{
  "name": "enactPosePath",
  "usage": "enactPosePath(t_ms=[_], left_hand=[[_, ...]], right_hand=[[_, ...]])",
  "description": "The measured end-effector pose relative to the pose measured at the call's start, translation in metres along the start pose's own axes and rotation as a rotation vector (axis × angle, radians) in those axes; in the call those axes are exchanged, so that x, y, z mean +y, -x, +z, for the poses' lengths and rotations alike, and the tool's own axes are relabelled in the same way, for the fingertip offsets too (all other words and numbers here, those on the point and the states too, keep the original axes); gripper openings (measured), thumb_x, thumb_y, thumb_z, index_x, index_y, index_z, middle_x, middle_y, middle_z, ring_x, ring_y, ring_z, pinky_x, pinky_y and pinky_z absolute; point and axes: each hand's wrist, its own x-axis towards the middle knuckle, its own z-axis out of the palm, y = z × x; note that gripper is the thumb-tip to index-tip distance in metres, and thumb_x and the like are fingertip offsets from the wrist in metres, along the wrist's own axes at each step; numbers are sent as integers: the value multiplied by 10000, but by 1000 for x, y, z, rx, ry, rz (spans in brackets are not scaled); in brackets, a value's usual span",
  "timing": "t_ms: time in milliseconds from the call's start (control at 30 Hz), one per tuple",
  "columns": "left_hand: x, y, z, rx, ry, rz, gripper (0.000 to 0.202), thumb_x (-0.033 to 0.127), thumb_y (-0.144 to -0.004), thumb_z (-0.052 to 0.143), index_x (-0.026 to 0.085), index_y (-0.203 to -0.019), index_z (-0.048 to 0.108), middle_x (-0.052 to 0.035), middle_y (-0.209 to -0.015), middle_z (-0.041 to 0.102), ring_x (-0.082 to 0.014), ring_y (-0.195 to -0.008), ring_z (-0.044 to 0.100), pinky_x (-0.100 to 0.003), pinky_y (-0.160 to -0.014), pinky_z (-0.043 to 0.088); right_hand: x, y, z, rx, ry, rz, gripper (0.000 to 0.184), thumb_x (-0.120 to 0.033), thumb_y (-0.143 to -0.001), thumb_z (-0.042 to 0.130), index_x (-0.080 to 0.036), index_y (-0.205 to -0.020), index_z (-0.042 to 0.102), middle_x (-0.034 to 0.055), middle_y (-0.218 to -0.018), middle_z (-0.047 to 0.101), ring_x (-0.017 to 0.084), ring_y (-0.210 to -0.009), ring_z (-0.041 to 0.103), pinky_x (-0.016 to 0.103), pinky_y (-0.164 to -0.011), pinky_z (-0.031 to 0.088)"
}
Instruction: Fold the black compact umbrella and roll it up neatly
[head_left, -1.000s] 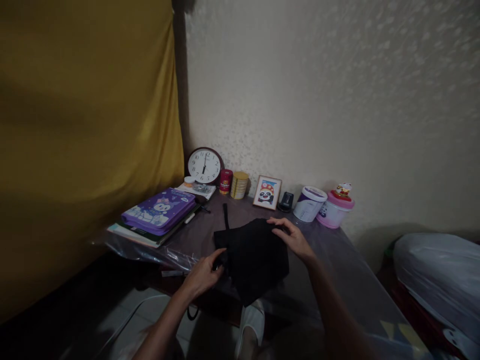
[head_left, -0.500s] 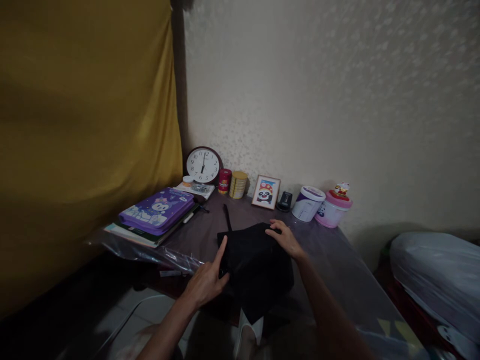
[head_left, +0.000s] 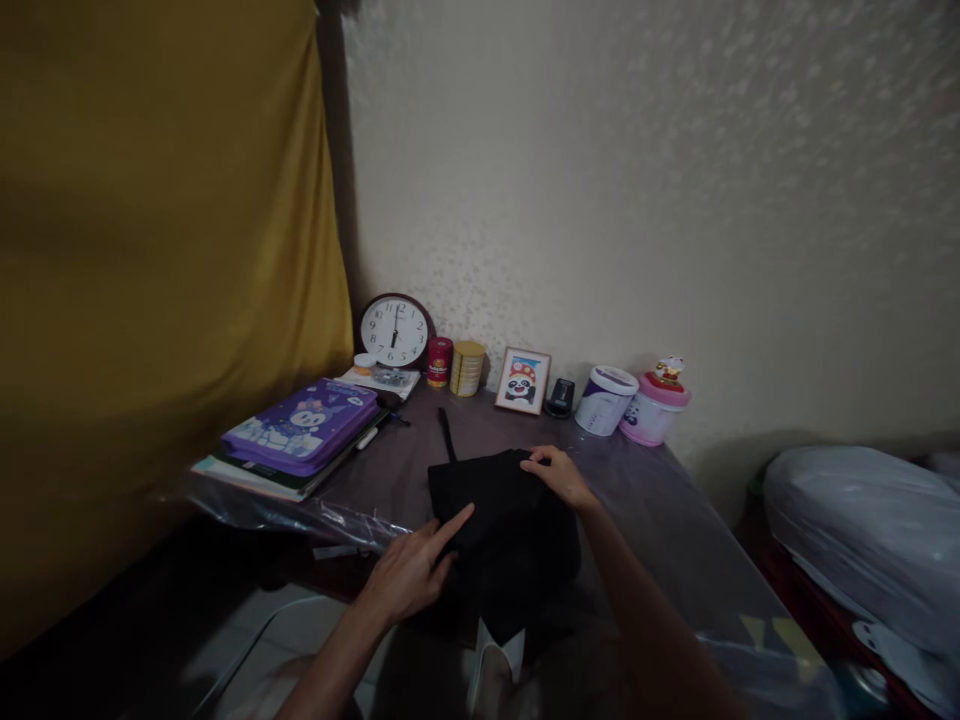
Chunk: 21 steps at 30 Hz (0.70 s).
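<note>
A black cloth bag [head_left: 501, 520] with a thin strap lies on the plastic-covered table [head_left: 660, 540], hanging partly over the near edge. My left hand [head_left: 412, 570] rests at its left side, index finger stretched out onto the fabric and the other fingers curled. At the bag's far top edge my right hand [head_left: 556, 474] is closed, its fingers pinching the fabric.
A purple pencil case [head_left: 304, 425] on books sits at the left. Along the wall stand a clock [head_left: 394, 331], a red tin [head_left: 439, 361], a gold tin [head_left: 467, 367], a panda picture frame [head_left: 522, 380], a white tub [head_left: 604, 400] and a pink jar [head_left: 652, 411]. A yellow curtain [head_left: 150, 250] hangs left.
My left hand has let go of the bag's left edge and now points a finger across the fabric. My right hand has stayed at the top edge.
</note>
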Motion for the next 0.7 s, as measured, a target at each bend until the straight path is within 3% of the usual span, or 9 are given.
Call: enactPosePath(t_ms=[200, 300, 433, 600, 700], left_hand=[[-4, -2, 7, 25, 77, -2, 614, 232, -814, 413, 348, -1363, 164, -29, -1200, 530, -187, -1040, 526, -306, -886, 382], [-4, -2, 9, 43, 103, -4, 612, 231, -804, 417, 318, -1364, 187, -33, -1191, 548, -186, -1042, 531, -305, -893, 379], [-4, -1, 9, 62, 113, -24, 604, 235, -802, 420, 328, -1359, 204, -27, -1251, 505, -192, -1099, 496, -319, -929, 353], [-3, -3, 9, 48, 158, -48, 618, 216, -777, 454, 341, -1345, 244, -3, -1250, 515, -186, -1105, 499, -311, -941, 350], [-3, -5, 7, 64, 227, -76, 602, 222, -767, 466, 340, -1329, 287, 8, -1236, 533, -187, -1110, 503, -311, -937, 361]], right_hand=[[-3, 2, -2, 36, 24, 78, 191, -364, -691, 544, -184, -665, 604, 35, -765, 644, 194, -800, 588, 292, -730, 411], [-6, 6, -6, 41, -3, 42, 287, -445, -747, 470, -198, -772, 615, 34, -836, 648, 187, -833, 586, 294, -749, 414], [-5, 6, -6, 9, 25, 12, 396, -485, -631, 613, -240, -942, 600, 28, -972, 633, 206, -899, 574, 320, -793, 412], [0, 1, -9, 49, 56, 90, 213, -377, -710, 546, -187, -761, 629, 51, -815, 652, 208, -813, 594, 330, -761, 427], [-6, 7, -18, 8, -12, 61, 306, -436, -769, 464, -196, -869, 626, 46, -879, 653, 191, -839, 597, 316, -769, 439]])
